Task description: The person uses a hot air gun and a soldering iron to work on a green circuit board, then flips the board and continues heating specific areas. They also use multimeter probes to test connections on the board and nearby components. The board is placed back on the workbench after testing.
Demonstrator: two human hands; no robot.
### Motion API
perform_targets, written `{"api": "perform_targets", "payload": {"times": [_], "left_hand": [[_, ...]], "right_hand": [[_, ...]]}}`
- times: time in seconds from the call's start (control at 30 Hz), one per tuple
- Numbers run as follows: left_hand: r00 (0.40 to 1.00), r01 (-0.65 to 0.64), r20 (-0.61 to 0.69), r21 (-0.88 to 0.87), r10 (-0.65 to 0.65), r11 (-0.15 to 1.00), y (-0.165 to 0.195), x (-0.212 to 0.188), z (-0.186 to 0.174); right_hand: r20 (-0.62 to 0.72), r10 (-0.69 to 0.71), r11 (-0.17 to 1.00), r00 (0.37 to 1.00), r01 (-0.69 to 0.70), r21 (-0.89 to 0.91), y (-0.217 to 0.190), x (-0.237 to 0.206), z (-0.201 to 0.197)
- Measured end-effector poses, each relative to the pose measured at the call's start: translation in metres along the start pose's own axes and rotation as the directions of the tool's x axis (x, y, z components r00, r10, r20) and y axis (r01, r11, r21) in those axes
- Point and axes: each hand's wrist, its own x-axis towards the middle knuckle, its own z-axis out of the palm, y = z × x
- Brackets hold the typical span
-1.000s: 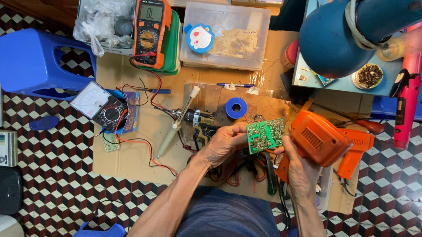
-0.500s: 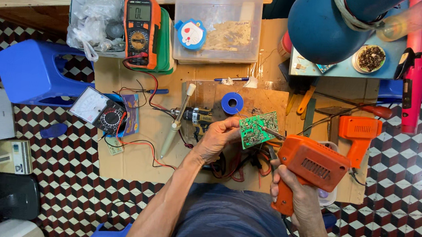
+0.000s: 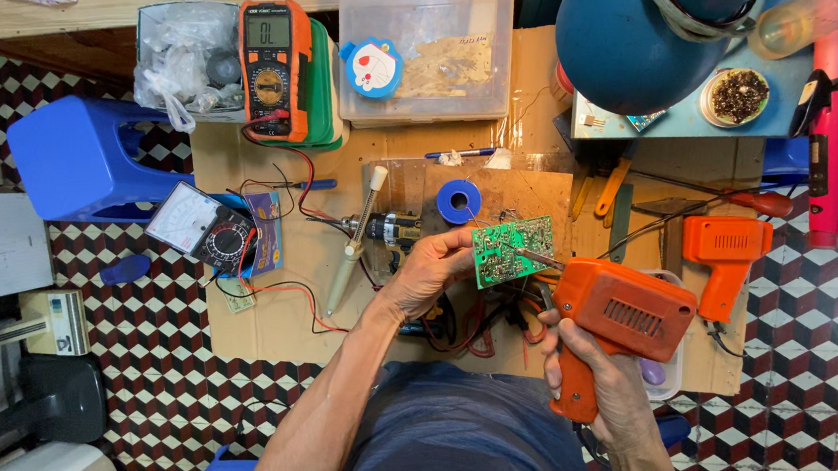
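From the head view we see the left hand (image 3: pixel 431 266) closed on a green board (image 3: pixel 511 250), pinching its left edge and holding it tilted above the cardboard sheet (image 3: pixel 274 304) that covers the floor work area. The right hand (image 3: pixel 602 375) has its grip wrapped around the handle of an orange solder gun (image 3: pixel 622 316), whose thin tip touches the right edge of the board (we cannot tell the exact spot it meets).

Just behind the board lies a blue solder spool (image 3: pixel 458 202) on a brown wooden plate (image 3: pixel 531 200). Left of the left hand a pale-handled iron (image 3: pixel 353 245) lies lengthwise on the cardboard, near a small motor-like part (image 3: pixel 389 230). Further left we find an analogue meter (image 3: pixel 202 228) with red and black leads trailing over the cardboard, and above it an orange digital meter (image 3: pixel 271 69) resting on a green case. A clear plastic box (image 3: pixel 433 52) stands beside that, with a round blue and white lid (image 3: pixel 372 67) leaning at its left edge.

To the right a second orange gun (image 3: pixel 724 255) lies well apart from the hands, a red screwdriver (image 3: pixel 755 202) just above it. A blue stool (image 3: pixel 76 159) stands at the left on the checkered floor (image 3: pixel 112 341), and a big blue lamp shade (image 3: pixel 634 38) hangs in at the top.
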Motion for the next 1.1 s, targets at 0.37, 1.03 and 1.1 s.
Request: {"api": "perform_targets", "payload": {"times": [0.37, 1.03, 1.1], "left_hand": [[1.000, 0.001, -0.007, -0.005, -0.001, 1.000, -0.001, 0.000, 0.001], [0.999, -0.018, -0.037, 0.034, 0.019, 0.999, 0.003, 0.004, 0.002], [0.999, -0.015, -0.036, 0.048, 0.017, 0.999, 0.004, 0.004, 0.001]], "right_hand": [[-0.007, 0.002, 0.999, 1.000, -0.002, -0.037, 0.006, 0.002, -0.004], [-0.020, -0.003, 1.000, 1.000, 0.003, -0.024, 0.006, -0.001, 0.002], [-0.032, -0.013, 0.999, 0.999, 0.012, -0.040, 0.006, -0.001, 0.002]]}}
